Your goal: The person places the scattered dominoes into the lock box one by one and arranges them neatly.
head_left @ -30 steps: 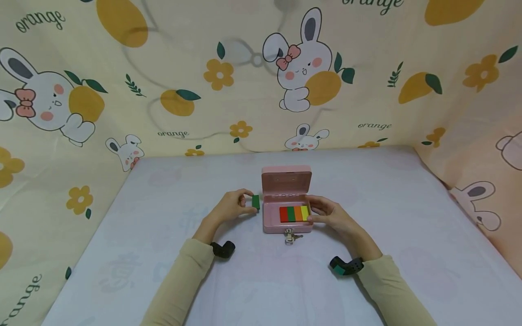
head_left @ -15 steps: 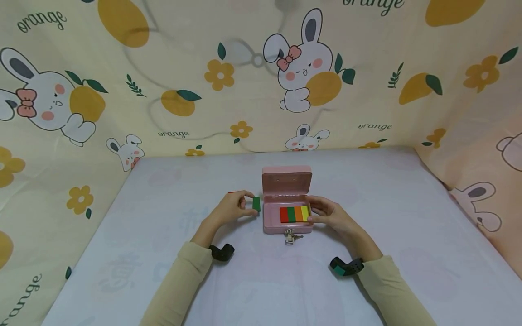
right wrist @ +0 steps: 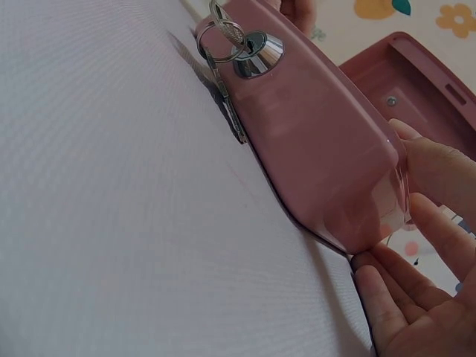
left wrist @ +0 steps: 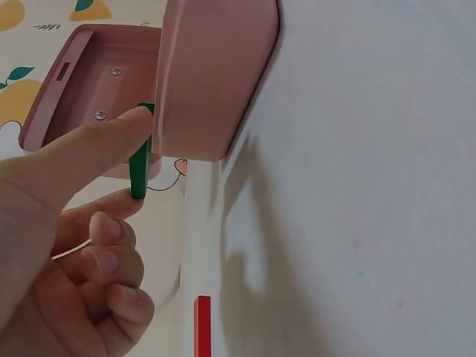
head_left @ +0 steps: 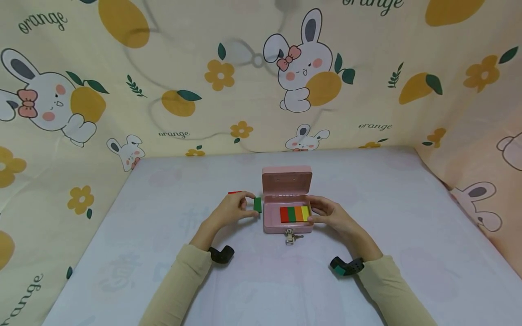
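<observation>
A pink metal box [head_left: 273, 229] with its lid [head_left: 287, 181] raised stands mid-table. Inside lies a row of flat blocks: red [head_left: 283, 214], green [head_left: 291, 214], orange [head_left: 298, 213] and yellow [head_left: 305, 213]. Just left of the box, my left hand [head_left: 230, 209] pinches a green block [left wrist: 139, 163] between thumb and index finger, near the rim; its other fingers are curled. My right hand [head_left: 332, 215] holds the box's right wall, thumb at the rim and fingers against the outside [right wrist: 446, 245].
A red block [left wrist: 202, 327] rests on the table behind my left hand, mostly hidden in the head view. Keys [right wrist: 223, 33] hang from the lock [right wrist: 258, 56] on the box's front. A patterned cloth [head_left: 253, 90] backs the white-covered table [head_left: 261, 285].
My left hand has shifted slightly to the right with the green block, closer to the box. The red block behind it has come into view. My right hand stays put.
</observation>
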